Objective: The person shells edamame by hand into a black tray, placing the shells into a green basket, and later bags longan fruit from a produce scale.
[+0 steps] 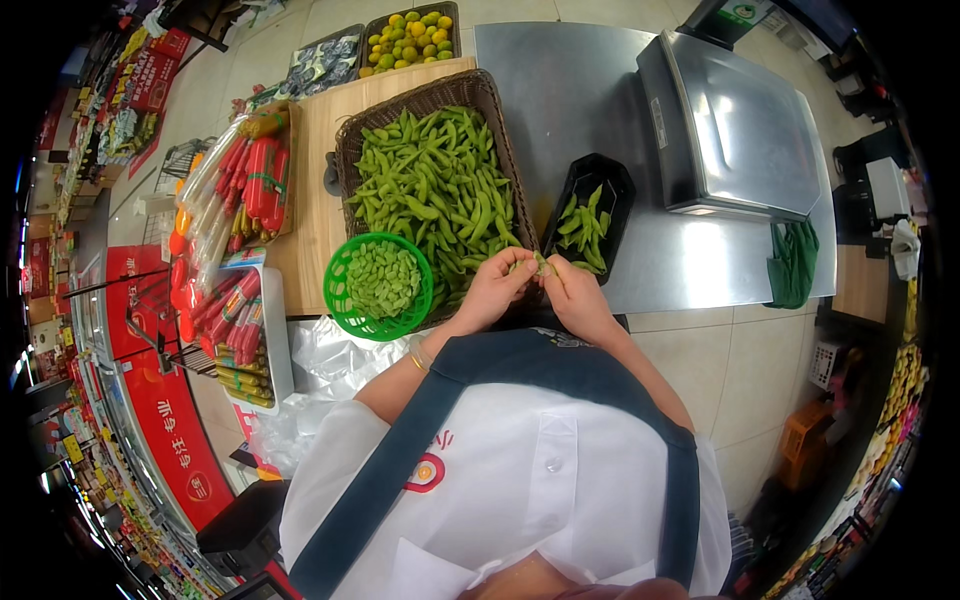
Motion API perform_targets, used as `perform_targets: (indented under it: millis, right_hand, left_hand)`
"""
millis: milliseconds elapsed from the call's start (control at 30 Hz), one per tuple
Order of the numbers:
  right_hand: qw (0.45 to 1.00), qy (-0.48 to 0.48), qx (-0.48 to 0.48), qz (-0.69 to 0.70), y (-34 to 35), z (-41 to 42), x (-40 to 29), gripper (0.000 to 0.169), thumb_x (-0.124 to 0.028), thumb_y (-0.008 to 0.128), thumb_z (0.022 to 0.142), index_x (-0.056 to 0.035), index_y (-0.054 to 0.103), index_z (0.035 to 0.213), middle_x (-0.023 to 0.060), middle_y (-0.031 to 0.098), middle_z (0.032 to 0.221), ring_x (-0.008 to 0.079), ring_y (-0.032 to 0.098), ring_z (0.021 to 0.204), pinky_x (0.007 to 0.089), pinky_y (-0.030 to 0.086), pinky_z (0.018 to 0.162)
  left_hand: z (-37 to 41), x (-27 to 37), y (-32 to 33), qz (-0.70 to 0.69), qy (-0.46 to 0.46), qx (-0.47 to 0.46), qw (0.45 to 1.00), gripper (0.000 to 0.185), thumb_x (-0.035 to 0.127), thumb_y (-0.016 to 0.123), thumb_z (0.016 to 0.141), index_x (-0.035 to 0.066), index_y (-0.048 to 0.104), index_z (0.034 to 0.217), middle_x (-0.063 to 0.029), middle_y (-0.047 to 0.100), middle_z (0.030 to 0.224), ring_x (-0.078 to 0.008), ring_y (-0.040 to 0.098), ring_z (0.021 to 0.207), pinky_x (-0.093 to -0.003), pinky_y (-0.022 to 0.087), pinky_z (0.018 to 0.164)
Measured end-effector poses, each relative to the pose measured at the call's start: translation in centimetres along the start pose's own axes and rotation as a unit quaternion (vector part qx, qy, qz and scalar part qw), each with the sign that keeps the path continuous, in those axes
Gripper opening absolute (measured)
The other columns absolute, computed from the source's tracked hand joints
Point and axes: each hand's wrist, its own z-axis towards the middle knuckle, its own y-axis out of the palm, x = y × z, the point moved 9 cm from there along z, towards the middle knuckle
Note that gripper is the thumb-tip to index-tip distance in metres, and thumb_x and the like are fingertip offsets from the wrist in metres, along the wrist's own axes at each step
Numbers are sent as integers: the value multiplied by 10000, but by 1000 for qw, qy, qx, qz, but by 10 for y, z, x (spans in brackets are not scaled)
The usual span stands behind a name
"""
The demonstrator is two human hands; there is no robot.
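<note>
My left hand (495, 289) and my right hand (576, 296) meet fingertip to fingertip over the near right edge of a brown woven basket (501, 124). Between them they pinch a green soybean pod (541, 264), mostly covered by the fingers. Many whole green pods (427, 184) fill the basket. A round green plastic colander (336, 304) stands at its near left corner and holds a heap of shelled green beans (382, 277). Right of my hands, a black plastic tray (621, 187) contains several pods (589, 225).
A metal-topped machine (742, 127) stands on the steel table (555, 67), with a green cloth (793, 262) at the corner. Left are a wooden board (311, 247), red packaged sausages (262, 176) and a white bin (276, 337). Beyond is a basket of citrus fruit (412, 37). Clear plastic bags (330, 360) lie near left.
</note>
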Motion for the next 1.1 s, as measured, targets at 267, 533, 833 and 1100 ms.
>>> perform_targets:
  millis: [267,533,833,1100]
  right_hand:
    - [984,18,88,-156,-45,1,3,168,-128,497,801,-22,517,929,179,586,773,355,568,709,429,446,628]
    - [964,-128,31,-230,-25,30,-31,186,-126,594,733,-65,573,908,81,568,826,256,561,836,349,464,662]
    - [984,-145,44,-96,8,51,-37,85,-115,593,755,-47,577,803,74,581,767,224,567,666,300,460,597]
    - [920,153,-83,350,22,20,22,124,-150,511,872,-27,527,880,26,581,738,49,492,609,184,403,555]
  left_hand:
    - [-12,-14,-2,-103,-82,2,991,195,144,461,898,27,545,1030,13,510,793,-53,408,625,-167,316,513]
    - [-29,-32,-15,-81,-112,-22,990,211,233,489,899,46,558,830,12,491,707,-52,397,573,-189,293,469]
    - [-32,-20,-21,-77,-66,23,995,208,237,519,881,47,574,946,25,506,738,-46,416,603,-179,312,505]
    - [-21,30,-17,-149,83,54,984,205,136,518,878,28,517,1052,17,494,728,-35,413,585,-164,311,494]
